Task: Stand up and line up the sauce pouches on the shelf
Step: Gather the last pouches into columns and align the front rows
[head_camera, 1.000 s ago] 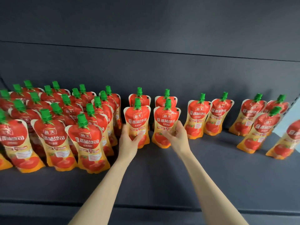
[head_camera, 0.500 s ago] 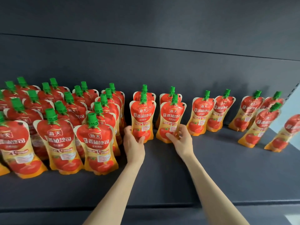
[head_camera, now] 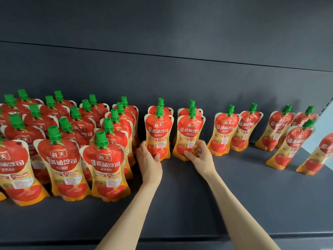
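Red and orange sauce pouches with green caps stand on a dark grey shelf (head_camera: 180, 204). My left hand (head_camera: 148, 158) grips the base of one upright pouch (head_camera: 158, 130) at the middle. My right hand (head_camera: 201, 156) grips the base of the pouch beside it (head_camera: 191, 131). Each held pouch has another pouch standing right behind it. A dense block of lined-up pouches (head_camera: 68, 141) fills the left side. Looser pouches (head_camera: 225, 130) stand tilted along the back on the right.
The shelf's back panel (head_camera: 180, 78) rises directly behind the pouches. More leaning pouches (head_camera: 290, 143) crowd the right end by the shelf's side post. The shelf's front edge (head_camera: 180, 239) runs below my forearms.
Both hands stayed on the two middle pouches, which stand slightly farther back and closer to the left block. The camera view shifted down a little.
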`<act>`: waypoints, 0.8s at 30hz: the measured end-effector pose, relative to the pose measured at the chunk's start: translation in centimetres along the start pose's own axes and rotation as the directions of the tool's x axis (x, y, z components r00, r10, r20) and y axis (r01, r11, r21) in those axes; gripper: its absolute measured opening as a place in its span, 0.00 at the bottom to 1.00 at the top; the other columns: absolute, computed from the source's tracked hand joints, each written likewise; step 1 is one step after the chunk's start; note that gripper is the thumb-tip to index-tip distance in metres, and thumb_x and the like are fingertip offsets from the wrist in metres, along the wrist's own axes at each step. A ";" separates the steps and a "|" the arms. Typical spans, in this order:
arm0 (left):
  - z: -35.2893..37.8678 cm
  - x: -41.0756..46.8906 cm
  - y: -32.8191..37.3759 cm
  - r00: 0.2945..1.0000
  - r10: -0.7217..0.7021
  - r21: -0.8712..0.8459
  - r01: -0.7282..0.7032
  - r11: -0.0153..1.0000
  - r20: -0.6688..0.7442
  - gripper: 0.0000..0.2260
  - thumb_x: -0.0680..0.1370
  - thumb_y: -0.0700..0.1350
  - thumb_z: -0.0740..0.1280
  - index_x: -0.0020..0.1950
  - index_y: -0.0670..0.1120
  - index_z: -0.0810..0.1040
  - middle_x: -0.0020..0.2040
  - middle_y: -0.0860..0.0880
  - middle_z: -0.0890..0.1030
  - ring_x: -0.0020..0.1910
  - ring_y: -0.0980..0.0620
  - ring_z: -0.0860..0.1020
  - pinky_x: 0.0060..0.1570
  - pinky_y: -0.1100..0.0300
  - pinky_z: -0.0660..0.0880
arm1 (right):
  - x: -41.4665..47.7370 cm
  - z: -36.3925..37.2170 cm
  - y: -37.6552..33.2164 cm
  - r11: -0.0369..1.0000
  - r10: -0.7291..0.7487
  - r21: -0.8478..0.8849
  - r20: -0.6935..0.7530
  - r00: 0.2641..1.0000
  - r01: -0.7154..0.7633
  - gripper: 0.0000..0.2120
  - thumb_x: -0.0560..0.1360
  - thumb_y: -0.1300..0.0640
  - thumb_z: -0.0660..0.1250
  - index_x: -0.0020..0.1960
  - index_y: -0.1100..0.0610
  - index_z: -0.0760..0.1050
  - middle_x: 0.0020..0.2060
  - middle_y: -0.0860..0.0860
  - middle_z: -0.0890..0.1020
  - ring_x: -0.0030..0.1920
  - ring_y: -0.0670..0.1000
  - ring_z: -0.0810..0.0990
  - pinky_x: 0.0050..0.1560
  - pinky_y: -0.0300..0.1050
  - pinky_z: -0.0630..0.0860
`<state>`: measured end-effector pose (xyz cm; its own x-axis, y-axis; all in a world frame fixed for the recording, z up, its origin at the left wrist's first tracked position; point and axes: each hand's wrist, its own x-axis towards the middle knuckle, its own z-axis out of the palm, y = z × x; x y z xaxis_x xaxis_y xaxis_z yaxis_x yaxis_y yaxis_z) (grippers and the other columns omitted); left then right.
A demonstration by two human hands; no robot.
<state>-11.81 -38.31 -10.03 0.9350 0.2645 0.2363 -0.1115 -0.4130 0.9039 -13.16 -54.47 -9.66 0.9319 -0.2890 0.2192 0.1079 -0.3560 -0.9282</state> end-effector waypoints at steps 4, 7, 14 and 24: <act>0.1 0.1 0.0 1.000 -0.009 -0.034 0.009 0.999 0.007 0.25 0.74 0.37 0.69 0.68 0.42 0.64 0.65 0.42 0.70 0.67 0.45 0.68 0.65 0.49 0.68 | -0.2 0.1 0.3 1.000 0.017 0.023 -0.019 1.000 -0.016 0.23 0.71 0.56 0.73 0.61 0.56 0.67 0.55 0.48 0.78 0.51 0.42 0.78 0.43 0.29 0.74; 0.1 0.0 0.0 1.000 -0.014 -0.046 0.015 0.999 0.013 0.26 0.74 0.39 0.70 0.69 0.43 0.64 0.66 0.43 0.69 0.67 0.45 0.68 0.64 0.50 0.68 | -0.1 0.3 0.4 1.000 -0.004 0.005 -0.029 1.000 0.004 0.23 0.71 0.57 0.73 0.61 0.57 0.67 0.55 0.49 0.78 0.54 0.46 0.78 0.44 0.30 0.75; 0.3 0.2 0.1 0.999 -0.027 -0.057 0.029 0.998 0.026 0.27 0.73 0.41 0.71 0.69 0.42 0.64 0.65 0.42 0.70 0.66 0.45 0.70 0.63 0.50 0.69 | 0.1 0.4 0.3 0.999 -0.003 -0.041 -0.024 1.000 0.002 0.20 0.72 0.56 0.71 0.60 0.57 0.67 0.56 0.49 0.78 0.54 0.46 0.77 0.45 0.30 0.72; 0.4 0.6 -0.2 0.999 -0.026 -0.051 0.027 0.998 0.029 0.26 0.73 0.41 0.71 0.68 0.42 0.64 0.65 0.43 0.71 0.65 0.44 0.71 0.62 0.48 0.71 | 0.0 0.5 0.3 0.996 0.009 -0.084 -0.026 1.000 -0.011 0.21 0.73 0.56 0.70 0.63 0.57 0.66 0.58 0.49 0.77 0.54 0.44 0.75 0.42 0.27 0.71</act>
<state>-11.13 -38.40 -10.26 0.9470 0.2496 0.2023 -0.1031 -0.3604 0.9271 -12.98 -54.16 -10.07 0.9236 -0.3149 0.2186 0.0683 -0.4259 -0.9022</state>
